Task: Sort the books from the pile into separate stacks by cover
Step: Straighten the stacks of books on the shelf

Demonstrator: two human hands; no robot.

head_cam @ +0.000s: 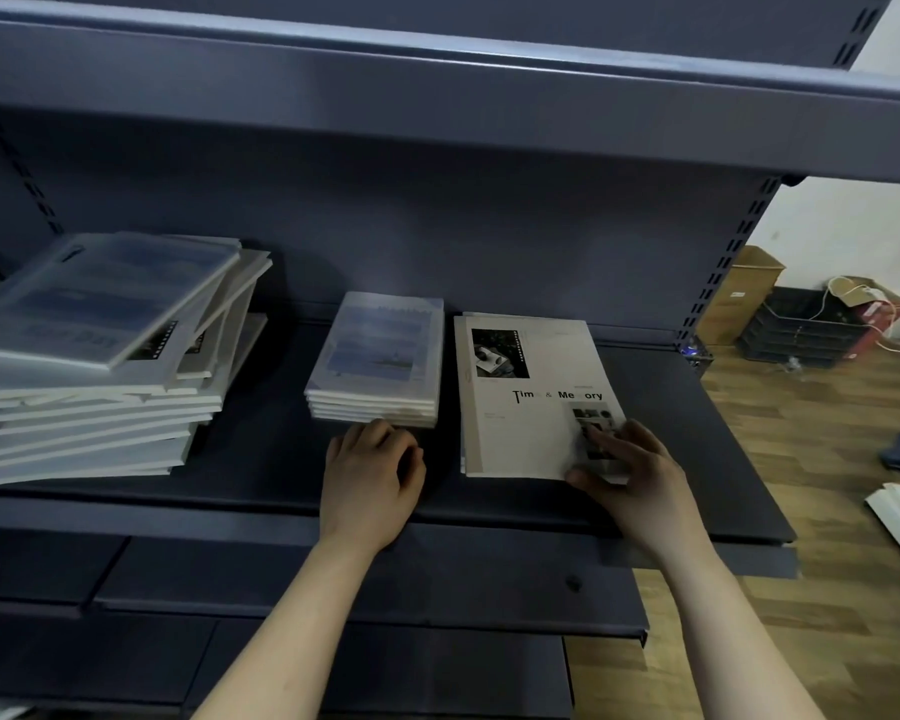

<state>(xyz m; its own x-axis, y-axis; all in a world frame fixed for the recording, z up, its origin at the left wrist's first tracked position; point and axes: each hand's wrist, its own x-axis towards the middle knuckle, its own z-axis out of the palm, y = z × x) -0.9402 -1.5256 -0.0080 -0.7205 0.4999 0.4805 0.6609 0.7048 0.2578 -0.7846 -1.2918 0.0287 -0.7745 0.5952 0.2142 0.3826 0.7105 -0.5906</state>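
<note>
The unsorted pile [100, 356] sits at the left of the frame on the dark shelf [261, 459]. It is tall and untidy, its books fanned at differing angles. Its top book has a blue cover and lies tilted; pale covers with a black strip show beneath. At the centre, well apart from the pile, lies the blue-cover stack [380, 356], several books deep and squared up neatly. Just beside it on the right, with a narrow gap between, is the white-cover stack [531, 397]. It is low and flat, and its top book reads "Time & Memory" with a black-and-white photo at its upper left.
</note>
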